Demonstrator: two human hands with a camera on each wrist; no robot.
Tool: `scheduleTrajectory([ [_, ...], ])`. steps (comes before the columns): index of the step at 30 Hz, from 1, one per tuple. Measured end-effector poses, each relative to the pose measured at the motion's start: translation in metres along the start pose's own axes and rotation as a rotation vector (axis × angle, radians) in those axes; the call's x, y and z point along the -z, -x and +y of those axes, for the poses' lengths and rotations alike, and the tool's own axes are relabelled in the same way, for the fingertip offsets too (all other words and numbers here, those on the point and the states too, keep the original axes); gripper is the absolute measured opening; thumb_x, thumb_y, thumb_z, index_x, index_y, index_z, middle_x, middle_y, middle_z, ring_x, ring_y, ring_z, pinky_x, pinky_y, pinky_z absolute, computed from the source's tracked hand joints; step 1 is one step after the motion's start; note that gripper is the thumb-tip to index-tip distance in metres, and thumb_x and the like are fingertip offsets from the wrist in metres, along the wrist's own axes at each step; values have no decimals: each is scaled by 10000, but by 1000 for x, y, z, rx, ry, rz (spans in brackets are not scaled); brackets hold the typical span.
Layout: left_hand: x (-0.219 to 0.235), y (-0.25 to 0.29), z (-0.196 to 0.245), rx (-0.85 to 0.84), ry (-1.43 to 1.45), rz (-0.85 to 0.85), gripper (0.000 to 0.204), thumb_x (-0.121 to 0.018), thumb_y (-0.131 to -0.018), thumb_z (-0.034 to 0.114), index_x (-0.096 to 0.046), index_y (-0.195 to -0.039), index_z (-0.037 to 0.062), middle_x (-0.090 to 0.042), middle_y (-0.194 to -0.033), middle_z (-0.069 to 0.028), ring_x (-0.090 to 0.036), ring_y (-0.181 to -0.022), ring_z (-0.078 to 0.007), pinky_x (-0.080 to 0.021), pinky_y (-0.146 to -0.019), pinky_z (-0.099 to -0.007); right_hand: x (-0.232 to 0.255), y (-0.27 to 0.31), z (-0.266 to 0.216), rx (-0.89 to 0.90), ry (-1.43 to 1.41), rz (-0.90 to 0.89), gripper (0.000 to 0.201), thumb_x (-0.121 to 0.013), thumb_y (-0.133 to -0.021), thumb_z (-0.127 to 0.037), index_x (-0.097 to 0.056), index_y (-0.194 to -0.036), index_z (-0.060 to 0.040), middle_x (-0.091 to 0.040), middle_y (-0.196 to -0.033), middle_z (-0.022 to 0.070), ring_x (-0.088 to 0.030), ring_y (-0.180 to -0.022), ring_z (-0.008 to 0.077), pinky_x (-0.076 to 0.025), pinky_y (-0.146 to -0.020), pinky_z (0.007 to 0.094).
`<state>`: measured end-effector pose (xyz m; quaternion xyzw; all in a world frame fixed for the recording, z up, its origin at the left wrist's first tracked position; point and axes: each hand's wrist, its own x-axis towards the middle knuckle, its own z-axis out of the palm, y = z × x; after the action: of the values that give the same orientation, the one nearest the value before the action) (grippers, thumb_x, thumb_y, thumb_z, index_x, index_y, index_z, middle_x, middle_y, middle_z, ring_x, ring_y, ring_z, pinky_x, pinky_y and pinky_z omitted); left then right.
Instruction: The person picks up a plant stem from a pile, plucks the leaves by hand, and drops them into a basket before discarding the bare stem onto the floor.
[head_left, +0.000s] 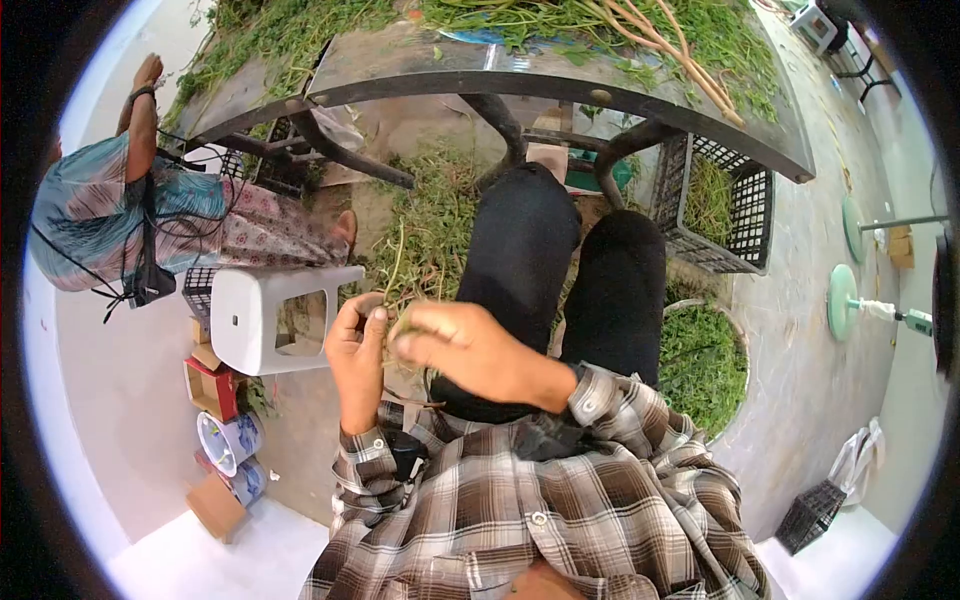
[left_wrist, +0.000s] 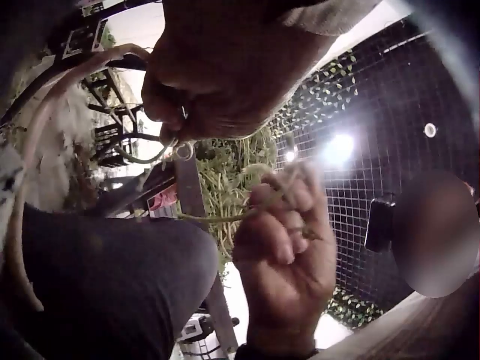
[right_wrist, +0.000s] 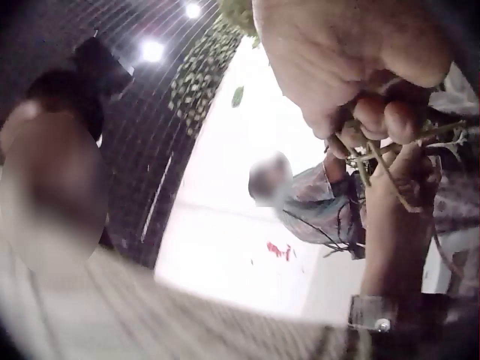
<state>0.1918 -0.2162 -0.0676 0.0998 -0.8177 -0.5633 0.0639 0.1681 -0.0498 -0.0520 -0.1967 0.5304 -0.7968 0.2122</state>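
Over the lap in the head view, my left hand (head_left: 358,350) pinches a thin green plant stem (head_left: 398,262) between thumb and forefinger. Close beside it is my right hand (head_left: 470,350), its fingers curled inward. In the right wrist view, several cut stems (right_wrist: 382,169) stick out from under the curled fingers of the right hand (right_wrist: 352,67), with the left hand (right_wrist: 397,202) just below. The left wrist view has the left hand (left_wrist: 225,82) on top, thumb against finger on a stem, and the right hand (left_wrist: 289,255) gripping green stems lower down.
Loose greens (head_left: 430,220) lie heaped on the floor ahead of the knees. A dark table (head_left: 400,75) bears more greens and long stalks. A black crate (head_left: 745,215) and a round container of leaves (head_left: 705,370) are at right. Left are a white stool (head_left: 240,320) and another person (head_left: 180,210).
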Motion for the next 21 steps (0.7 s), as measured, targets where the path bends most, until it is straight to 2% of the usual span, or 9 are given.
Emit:
scheduleTrajectory([
  [1, 3, 1, 3, 39, 31, 11, 117, -563, -860, 43, -583, -945, -34, -575, -839, -23, -505, -786, -87, -421, -708, -228, 9, -2, -6, -94, 4, -9, 166, -514, -892, -133, -540, -859, 27, -492, -716, 25, -495, -706, 113, -421, -656, 271],
  [2, 5, 4, 4, 81, 60, 17, 122, -565, -861, 48, -583, -948, -35, -574, -840, -20, -504, -790, -84, -419, -712, -226, 15, -1, -2, -254, -60, 16, 181, -487, -918, -153, -537, -840, 3, -485, -693, 12, -480, -643, 93, -408, -585, 242],
  [4, 8, 5, 5, 51, -12, 23, 129, -574, -854, 55, -587, -948, -33, -575, -839, -21, -507, -792, -86, -414, -713, -224, 22, -5, 7, -268, -220, 13, 225, -436, -959, -261, -526, -908, -62, -476, -698, -24, -378, -521, 12, -320, -449, 168],
  [8, 8, 10, 23, -31, -66, -91, 117, -592, -828, 50, -601, -903, -40, -585, -834, -53, -525, -778, -119, -413, -704, -232, 19, -5, 10, -302, -281, 106, 250, -447, -955, -290, -527, -911, -57, -481, -695, -27, -378, -496, 15, -311, -439, 169],
  [11, 8, 12, 32, -95, -146, -126, 120, -600, -817, 48, -610, -890, -46, -589, -833, -72, -534, -773, -139, -415, -699, -240, 16, -10, 14, -223, -155, 178, 270, -453, -952, -314, -512, -887, -59, -455, -651, -38, -360, -497, 19, -276, -433, 171],
  [14, 10, 13, 33, -98, -148, -124, 132, -607, -812, 54, -616, -898, -46, -591, -835, -80, -538, -776, -148, -418, -696, -246, 18, -7, 12, -245, -306, 118, 271, -446, -955, -316, -501, -873, -63, -414, -619, -45, -346, -494, 27, -269, -429, 180],
  [21, 5, 13, 33, -139, -144, -158, 137, -610, -819, 67, -615, -898, -45, -587, -831, -74, -536, -778, -144, -418, -693, -245, 18, -6, 13, -259, -315, 116, 250, -456, -954, -296, -489, -887, -57, -355, -602, -52, -306, -492, 33, -247, -424, 191],
])
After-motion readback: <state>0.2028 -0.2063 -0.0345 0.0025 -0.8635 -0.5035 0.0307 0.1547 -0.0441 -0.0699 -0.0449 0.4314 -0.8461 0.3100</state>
